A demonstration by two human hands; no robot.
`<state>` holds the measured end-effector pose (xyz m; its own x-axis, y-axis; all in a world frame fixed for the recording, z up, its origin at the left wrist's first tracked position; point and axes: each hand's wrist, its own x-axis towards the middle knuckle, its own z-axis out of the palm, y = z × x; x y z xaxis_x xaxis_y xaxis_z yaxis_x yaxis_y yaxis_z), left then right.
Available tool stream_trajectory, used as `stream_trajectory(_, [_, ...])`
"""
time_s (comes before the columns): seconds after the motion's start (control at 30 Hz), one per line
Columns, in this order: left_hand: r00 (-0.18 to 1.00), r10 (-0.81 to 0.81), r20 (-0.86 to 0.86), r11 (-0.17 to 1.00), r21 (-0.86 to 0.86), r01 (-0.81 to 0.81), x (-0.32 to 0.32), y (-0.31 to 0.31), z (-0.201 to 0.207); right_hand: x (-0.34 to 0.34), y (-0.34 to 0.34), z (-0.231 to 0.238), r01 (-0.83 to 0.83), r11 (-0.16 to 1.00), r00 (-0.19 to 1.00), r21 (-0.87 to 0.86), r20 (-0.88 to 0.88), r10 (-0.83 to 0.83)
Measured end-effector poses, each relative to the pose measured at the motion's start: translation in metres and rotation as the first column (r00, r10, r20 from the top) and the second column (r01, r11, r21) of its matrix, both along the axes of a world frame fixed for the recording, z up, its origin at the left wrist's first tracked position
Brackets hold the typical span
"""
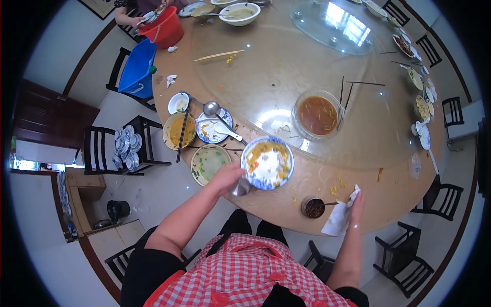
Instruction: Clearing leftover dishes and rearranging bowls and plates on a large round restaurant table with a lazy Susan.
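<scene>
Pinched at its left rim by my left hand (228,177), a blue-and-white plate (251,180) smeared with yellow and orange food scraps is over the table's near edge. A small metal cup (240,188) is just below that hand. My right hand (356,209) is closed on a white paper napkin (335,220) near the front edge; its fingers are partly hidden. Between the hands stands a small jar of dark sauce (313,207) with a stick-like handle in it. Yellow food crumbs (335,187) lie beside the napkin.
Left of the plate are a bowl of greenish soup (207,162), a bowl of orange soup (179,130), a ladle (210,108) and chopsticks. A glass bowl of brown broth (318,115) stands mid-table. Far left, another person holds dishes over a red bucket (166,28), near a blue bin (137,69).
</scene>
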<state>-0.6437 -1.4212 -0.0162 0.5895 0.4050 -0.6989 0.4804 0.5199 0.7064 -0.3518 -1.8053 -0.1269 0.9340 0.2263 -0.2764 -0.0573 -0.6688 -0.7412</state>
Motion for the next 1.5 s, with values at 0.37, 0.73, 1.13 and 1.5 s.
stream_trajectory(0.37, [0.929, 0.368, -0.042, 0.886, 0.319, -0.337, 0.130, 0.118, -0.089, -0.105, 0.010, 0.072, 0.086, 0.988, 0.959, 0.126, 0.258, -0.117])
stream_trajectory(0.73, [0.973, -0.098, -0.207, 0.938, 0.308, 0.160, 0.048, 0.132, 0.003, -0.162, 0.231, 0.051, -0.746, 0.642, 0.638, -0.175, 0.088, 0.765])
stream_trajectory(1.13, [0.725, -0.549, -0.416, 0.756, 0.121, 0.643, -0.179, 0.141, -0.077, -0.116, 0.315, 0.057, -0.377, 0.924, 0.882, -0.068, 0.277, 0.380])
stream_trajectory(1.5, [0.886, -0.338, -0.317, 0.936, -0.011, 0.353, -0.153, 0.144, -0.086, -0.170, 0.346, 0.045, -0.414, 0.900, 0.863, -0.139, 0.255, 0.436])
